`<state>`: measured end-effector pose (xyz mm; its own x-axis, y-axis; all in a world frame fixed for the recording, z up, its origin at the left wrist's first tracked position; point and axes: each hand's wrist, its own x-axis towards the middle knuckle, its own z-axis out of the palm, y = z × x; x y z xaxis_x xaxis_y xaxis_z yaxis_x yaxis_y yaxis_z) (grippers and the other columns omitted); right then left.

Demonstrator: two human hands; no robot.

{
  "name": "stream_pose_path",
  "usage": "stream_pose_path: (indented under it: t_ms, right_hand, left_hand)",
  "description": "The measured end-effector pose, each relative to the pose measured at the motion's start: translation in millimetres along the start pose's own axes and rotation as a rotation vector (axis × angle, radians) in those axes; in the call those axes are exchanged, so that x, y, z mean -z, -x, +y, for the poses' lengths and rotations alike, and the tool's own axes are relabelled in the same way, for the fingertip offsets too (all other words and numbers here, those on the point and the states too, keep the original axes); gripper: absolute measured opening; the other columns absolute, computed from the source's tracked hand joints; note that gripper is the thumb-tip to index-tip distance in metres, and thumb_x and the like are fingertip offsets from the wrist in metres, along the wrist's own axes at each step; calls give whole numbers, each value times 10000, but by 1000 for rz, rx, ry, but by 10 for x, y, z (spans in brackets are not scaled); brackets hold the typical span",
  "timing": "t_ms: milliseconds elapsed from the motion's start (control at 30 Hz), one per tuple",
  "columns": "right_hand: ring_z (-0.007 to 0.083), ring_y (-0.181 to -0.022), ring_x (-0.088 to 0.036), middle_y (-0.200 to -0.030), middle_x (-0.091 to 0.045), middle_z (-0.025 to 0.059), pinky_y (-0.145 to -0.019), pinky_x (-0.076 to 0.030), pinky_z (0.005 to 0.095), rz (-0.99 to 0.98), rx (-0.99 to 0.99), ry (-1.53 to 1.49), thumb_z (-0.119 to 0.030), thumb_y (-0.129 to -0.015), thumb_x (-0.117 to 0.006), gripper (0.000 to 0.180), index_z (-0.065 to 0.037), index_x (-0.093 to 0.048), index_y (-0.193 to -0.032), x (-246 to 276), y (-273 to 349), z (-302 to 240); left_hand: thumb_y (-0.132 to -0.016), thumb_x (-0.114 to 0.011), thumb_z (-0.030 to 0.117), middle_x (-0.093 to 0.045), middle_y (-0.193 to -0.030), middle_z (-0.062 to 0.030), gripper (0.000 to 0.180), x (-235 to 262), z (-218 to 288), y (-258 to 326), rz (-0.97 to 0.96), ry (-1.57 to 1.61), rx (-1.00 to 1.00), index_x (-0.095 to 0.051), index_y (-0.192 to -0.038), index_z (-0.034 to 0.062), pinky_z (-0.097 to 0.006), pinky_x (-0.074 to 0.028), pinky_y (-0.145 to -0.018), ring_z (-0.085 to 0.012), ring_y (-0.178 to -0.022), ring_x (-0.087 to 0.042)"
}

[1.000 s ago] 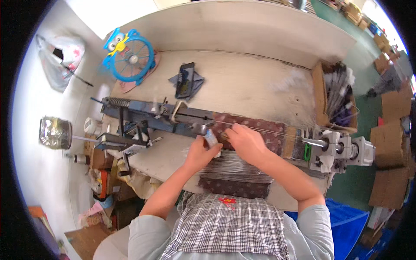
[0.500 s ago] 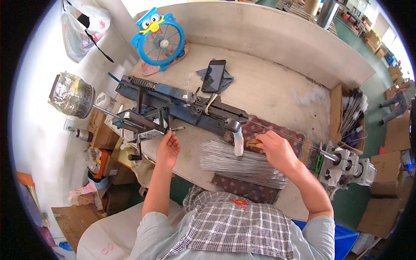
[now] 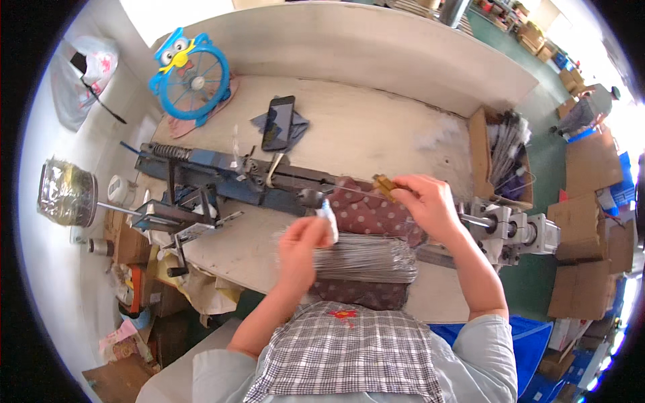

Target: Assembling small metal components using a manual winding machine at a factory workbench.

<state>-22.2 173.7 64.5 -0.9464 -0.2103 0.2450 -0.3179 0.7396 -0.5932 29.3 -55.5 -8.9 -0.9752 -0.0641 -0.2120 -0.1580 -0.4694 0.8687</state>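
My left hand [image 3: 300,247] is closed at the white-wrapped lever handle [image 3: 329,218], its fingers against the wrapping; motion blurs it slightly. The handle hangs from a dark round knob [image 3: 311,197] at the right end of a long blue and black metal bench fixture [image 3: 235,178]. My right hand [image 3: 426,203] pinches a small brass-coloured metal piece [image 3: 383,187] over a brown polka-dot cloth [image 3: 359,209]. A thin wire seems to run near it. Below both hands lies a bundle of thin grey wires [image 3: 366,258] on the cloth.
A phone [image 3: 278,123] rests on a grey rag behind the fixture. A blue bird-shaped fan [image 3: 195,80] stands back left. At right are a shaft with metal bearing blocks [image 3: 514,228] and a cardboard box [image 3: 479,154] of wires. A crank [image 3: 177,271] juts out front left.
My left hand has moved right from the fixture's left rod to the wrapped handle. My right hand has lifted the brass-coloured piece a little farther back. The whole view has shifted.
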Motion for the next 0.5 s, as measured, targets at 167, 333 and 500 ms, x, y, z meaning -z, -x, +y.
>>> stream_pose_path:
  t_ms: [167,333,500]
  right_hand:
    - [248,-735,-625,-810,-655,133,-686,-489,324,-96,-137,-246,-128,-806,-650,187,-34,-668,-967,62,64,87]
    - [211,-697,-612,-780,-648,132,-672,-484,300,-119,-310,-610,-119,-822,-645,176,-40,-669,-977,12,150,322]
    - [243,-723,-602,-774,-659,104,-674,-491,325,-133,-31,-311,-131,-794,-653,212,-13,-666,-969,144,116,227]
  left_hand:
    - [-916,-573,142,-621,-786,-38,127,-662,-313,-253,-211,-27,33,-614,-934,23,-214,-408,-580,-86,-632,-544]
    - [-927,-567,143,-617,-808,-10,138,-803,-483,-278,-303,-104,2,-626,-974,26,-184,-409,-570,-58,-638,-537]
    - [-926,-571,167,-623,-809,-16,144,-746,-390,-281,-97,-81,-28,-621,-959,36,-202,-430,-595,-68,-643,-549]
